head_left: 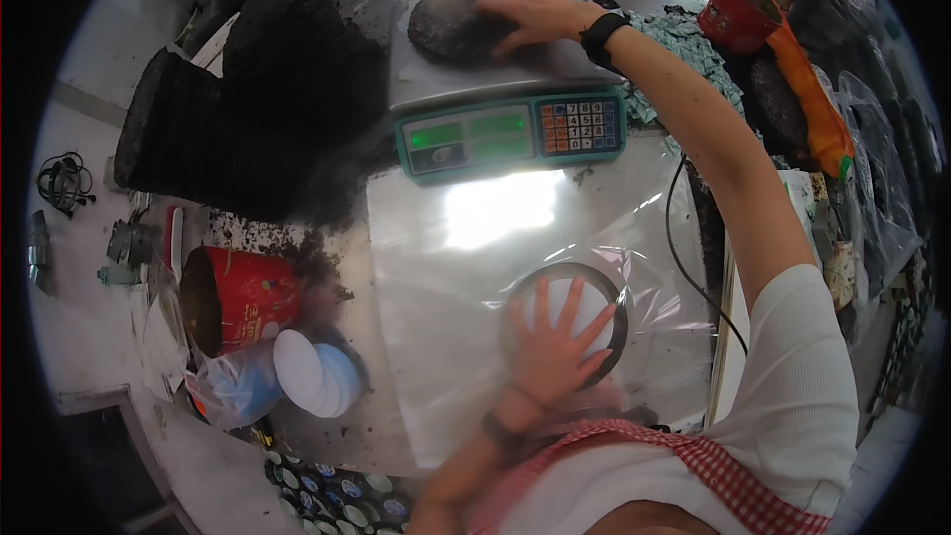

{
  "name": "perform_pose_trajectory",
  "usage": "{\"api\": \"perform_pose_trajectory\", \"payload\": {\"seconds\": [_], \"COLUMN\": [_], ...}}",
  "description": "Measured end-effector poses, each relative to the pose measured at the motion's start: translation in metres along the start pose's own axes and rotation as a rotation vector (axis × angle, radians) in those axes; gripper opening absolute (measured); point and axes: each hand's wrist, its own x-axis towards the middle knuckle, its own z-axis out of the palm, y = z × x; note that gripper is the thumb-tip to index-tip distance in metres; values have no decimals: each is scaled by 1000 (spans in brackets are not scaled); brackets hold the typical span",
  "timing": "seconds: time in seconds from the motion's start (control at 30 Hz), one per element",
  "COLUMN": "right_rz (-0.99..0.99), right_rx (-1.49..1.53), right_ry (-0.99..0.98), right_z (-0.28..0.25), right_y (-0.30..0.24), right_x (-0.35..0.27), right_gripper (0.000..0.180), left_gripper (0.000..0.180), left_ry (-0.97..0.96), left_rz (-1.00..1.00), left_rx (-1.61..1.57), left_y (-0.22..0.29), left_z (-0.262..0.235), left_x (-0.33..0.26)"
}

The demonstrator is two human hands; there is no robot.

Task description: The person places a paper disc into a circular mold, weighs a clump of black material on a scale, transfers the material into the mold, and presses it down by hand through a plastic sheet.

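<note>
My left hand lies with fingers spread on a white disc inside a round metal ring. Clear plastic sheeting covers the work surface around it. Farther off, my right hand reaches onto a dark, rough, round cake on the pan of a scale. Its fingers and thumb are apart on the cake's right side; their tips partly blend into the dark stuff. The scale has a green-lit display and a keypad.
Large dark slabs and crumbs stand at the left. Below them lie a red tin, a plastic bag and several white discs. A red bucket and green-white packets are at the right. A black cable runs down the right side.
</note>
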Motion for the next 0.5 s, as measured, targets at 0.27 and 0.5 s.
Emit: {"api": "perform_pose_trajectory", "payload": {"seconds": [0.27,0.5], "right_rz": [-65,47], "right_rx": [-262,-68], "right_ry": [331,742], "right_z": [4,-107], "right_y": [-15,-75], "right_x": [-16,-129], "right_gripper": [41,45], "left_gripper": [60,58], "left_ry": [79,98], "left_rz": [24,36], "left_rx": [78,134], "left_y": [10,5], "left_z": [-2,10], "left_x": [-8,-17]}}
